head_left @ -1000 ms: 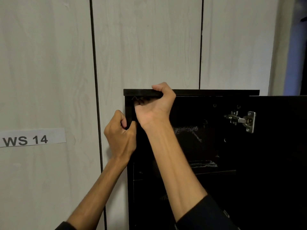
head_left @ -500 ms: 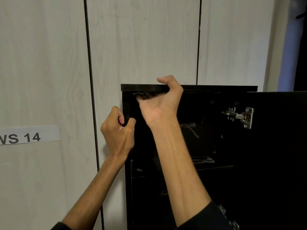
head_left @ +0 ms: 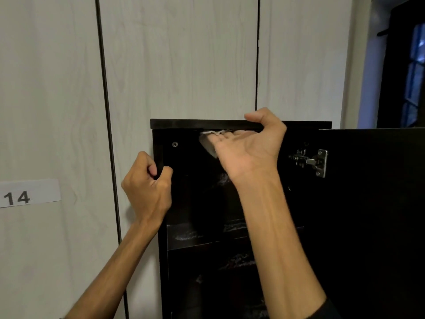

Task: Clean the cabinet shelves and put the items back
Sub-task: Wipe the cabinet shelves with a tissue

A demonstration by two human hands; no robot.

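A: Start at the fingers. What is the right hand [head_left: 247,153] doing?

B: Palm up under the top panel [head_left: 239,124] of the black cabinet [head_left: 368,203], thumb hooked over the panel's front edge. The fingers press a pale cloth [head_left: 210,143] against the underside, with a corner of it hanging loose below them. They are bunched on the cloth, pinching it to the panel.

A: And the left hand [head_left: 147,189]?

B: Clenched round the front edge of the cabinet's left side panel [head_left: 158,155], thumb on the inner face, fingers wrapped outside. It looks like a bracing grip.

A: Further out?

B: The door [head_left: 379,180] stands open to the right, its metal hinge [head_left: 310,162] showing. Below the hands a shelf [head_left: 207,236] carries pale dusty smears. I see no items on it, though the interior is too dark to be sure. Behind the cabinet is pale wood panelling with a label reading "14" [head_left: 17,198].

A: So which step?

B: Wiping, I'd judge, up at the ceiling of the top compartment; putting items back hasn't begun.

A: Next move?

B: Probably carrying the cloth along the underside with steady upward pressure, then dropping to that smeared shelf, with the left hand kept planted.
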